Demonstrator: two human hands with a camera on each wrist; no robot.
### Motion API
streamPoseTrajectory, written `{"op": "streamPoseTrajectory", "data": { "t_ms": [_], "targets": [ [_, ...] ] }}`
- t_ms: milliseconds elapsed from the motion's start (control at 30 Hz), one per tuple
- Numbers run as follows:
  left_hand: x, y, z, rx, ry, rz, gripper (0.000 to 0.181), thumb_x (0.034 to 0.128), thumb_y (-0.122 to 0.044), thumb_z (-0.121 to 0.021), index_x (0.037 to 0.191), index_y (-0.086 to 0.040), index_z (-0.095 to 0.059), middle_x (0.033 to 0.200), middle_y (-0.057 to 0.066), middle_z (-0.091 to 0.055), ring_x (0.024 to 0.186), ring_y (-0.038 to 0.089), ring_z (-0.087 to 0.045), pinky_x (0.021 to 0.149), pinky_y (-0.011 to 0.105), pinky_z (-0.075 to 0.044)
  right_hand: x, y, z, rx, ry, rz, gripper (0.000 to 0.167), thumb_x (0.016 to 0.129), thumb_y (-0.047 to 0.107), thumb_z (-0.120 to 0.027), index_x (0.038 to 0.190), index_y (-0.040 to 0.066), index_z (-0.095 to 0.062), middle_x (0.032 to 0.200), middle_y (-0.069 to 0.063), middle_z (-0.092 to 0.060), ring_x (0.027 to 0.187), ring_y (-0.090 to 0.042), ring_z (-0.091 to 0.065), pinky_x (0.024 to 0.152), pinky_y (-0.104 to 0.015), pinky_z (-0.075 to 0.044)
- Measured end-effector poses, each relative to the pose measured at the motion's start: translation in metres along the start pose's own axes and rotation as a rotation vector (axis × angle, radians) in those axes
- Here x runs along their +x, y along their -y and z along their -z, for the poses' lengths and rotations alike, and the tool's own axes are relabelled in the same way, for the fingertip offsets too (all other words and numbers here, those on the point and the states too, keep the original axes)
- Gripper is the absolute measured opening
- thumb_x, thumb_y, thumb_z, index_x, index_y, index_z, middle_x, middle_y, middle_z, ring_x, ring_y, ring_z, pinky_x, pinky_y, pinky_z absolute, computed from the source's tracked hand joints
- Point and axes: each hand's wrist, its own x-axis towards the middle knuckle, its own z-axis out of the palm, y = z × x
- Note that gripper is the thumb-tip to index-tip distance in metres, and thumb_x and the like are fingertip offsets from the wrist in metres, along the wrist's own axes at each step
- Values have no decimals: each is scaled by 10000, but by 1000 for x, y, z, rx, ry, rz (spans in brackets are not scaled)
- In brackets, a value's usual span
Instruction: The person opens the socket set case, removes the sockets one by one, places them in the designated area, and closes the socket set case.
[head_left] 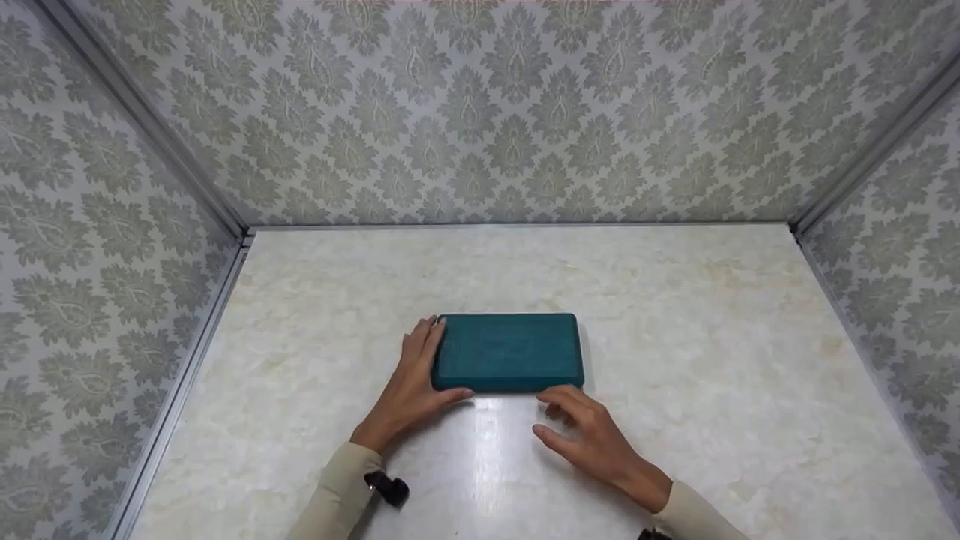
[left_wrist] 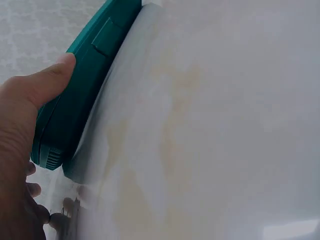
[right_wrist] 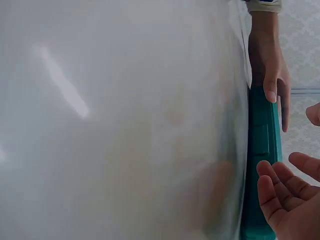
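Teal case [head_left: 510,349] flat, long axis left-to-right, latch [left_wrist: 107,36] nearside

**Left hand [left_wrist: 17,115] at the teal case [left_wrist: 82,97]**

The thumb [left_wrist: 50,80] touches the case's long side, between a raised tab [left_wrist: 106,36] and a ribbed corner [left_wrist: 51,159]. Alongside spreads the pale, tan-blotched tabletop [left_wrist: 200,150].

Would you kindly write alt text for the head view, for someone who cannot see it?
A teal case lies flat on a pale marbled table between patterned walls; the left hand rests along its left end, thumb at its near side, and the right hand is by its near right corner.
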Motion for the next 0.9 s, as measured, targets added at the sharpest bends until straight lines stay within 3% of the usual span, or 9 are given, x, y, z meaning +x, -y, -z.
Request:
{"op": "streamPoseTrajectory", "data": {
  "t_ms": [167,400,567,733,900],
  "targets": [
    [1,5,-2,-15,3,-12,1273,846,-516,-952,1755,-25,-208,1806,227,-203,1676,435,-164,1353,641,-116,0,-4,-7,45,20,-87,312,1017,180,-825,1266,4,-757,1126,-91,-736,901,-234,-710,707,-330,-609],
    [-1,3,0,-80,79,90,1358,829,-602,-925,1779,-80,-109,1835,184,-130,1693,406,-99,1359,614,-107,-1,-10,-19,30,-26,-122,271,984,153,-855,1216,28,-790,1053,-51,-741,848,-194,-669,677,-292,-557],
    [-1,4,1,-81,118,137,1390,818,-621,-920,1780,-82,-73,1827,213,-134,1696,394,-95,1363,594,-111,-2,-13,-29,17,-90,-97,256,947,81,-874,1182,7,-804,1046,-65,-761,829,-185,-664,663,-296,-548],
    [4,7,4,-72,114,143,1398,790,-639,-921,1787,-123,-89,1820,188,-172,1678,393,-170,1323,630,-241,1,-14,-35,15,-169,-98,230,931,23,-868,1157,8,-826,1062,-50,-792,805,-177,-668,666,-289,-550],
    [10,8,6,-87,95,154,1389,751,-707,-915,1792,-209,-142,1802,158,-179,1633,383,-271,1247,646,-373,8,-13,-38,26,-244,-153,206,915,-26,-857,1117,17,-858,1024,-14,-810,779,-122,-651,671,-253,-559]
  ]
}}
